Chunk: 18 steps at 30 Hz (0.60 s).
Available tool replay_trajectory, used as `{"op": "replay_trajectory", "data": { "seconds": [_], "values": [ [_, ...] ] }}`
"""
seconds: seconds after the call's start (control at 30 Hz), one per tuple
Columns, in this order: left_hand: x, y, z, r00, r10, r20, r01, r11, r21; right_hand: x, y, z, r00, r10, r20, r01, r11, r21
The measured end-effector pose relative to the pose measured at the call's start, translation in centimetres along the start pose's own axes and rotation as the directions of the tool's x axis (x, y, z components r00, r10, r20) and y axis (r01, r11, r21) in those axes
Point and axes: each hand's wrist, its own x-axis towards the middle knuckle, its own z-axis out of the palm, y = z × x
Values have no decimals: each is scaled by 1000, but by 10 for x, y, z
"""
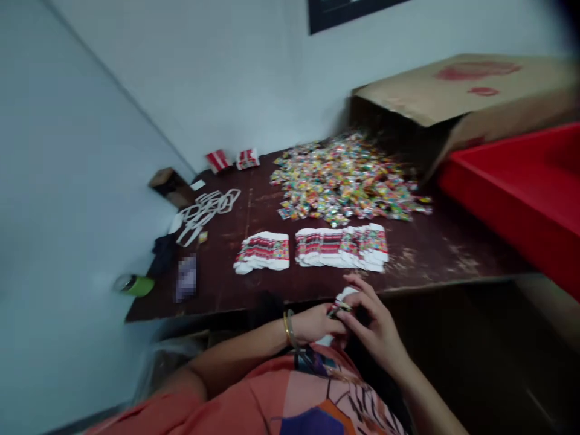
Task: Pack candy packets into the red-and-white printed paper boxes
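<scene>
My left hand (316, 326), two bangles (290, 329) at its wrist, is curled around the lower side of a small white-and-printed piece (347, 293), and my right hand (376, 319) pinches the same piece from the other side, thumb and fingers bent over it; blur hides the exact fingertip contact. Both hands meet just off the near edge of the dark brown table (435, 254), close to the patterned shirt (312, 386). Taking the hands as my clock centre, I have one fanned row of printed cards (342, 248) at twelve, near them, and a shorter fanned row (265, 251) at ten. Beyond the twelve o'clock row spreads a heap of colourful small packets (344, 181). At one, far back, sits a cardboard box (475, 84); at two, a red tray (507, 211). Past the shorter row, at ten, I see tangled white loops (202, 219), with two red-and-white striped boxes (219, 161) between ten and eleven. A green cup (141, 286) lies tilted far out at nine.
</scene>
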Motion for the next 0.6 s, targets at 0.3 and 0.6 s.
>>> {"op": "replay_trajectory", "data": {
  "seconds": [0.3, 0.6],
  "values": [
    [-95, -14, -123, 929, 334, -159, -292, 926, 241, 61, -26, 57, 827, -65, 558, 16, 996, 92],
    [-178, -64, -338, -150, 374, -915, 619, 757, 208, 109, -64, 136, 736, -92, 670, 77, 996, 52]
  ]
}}
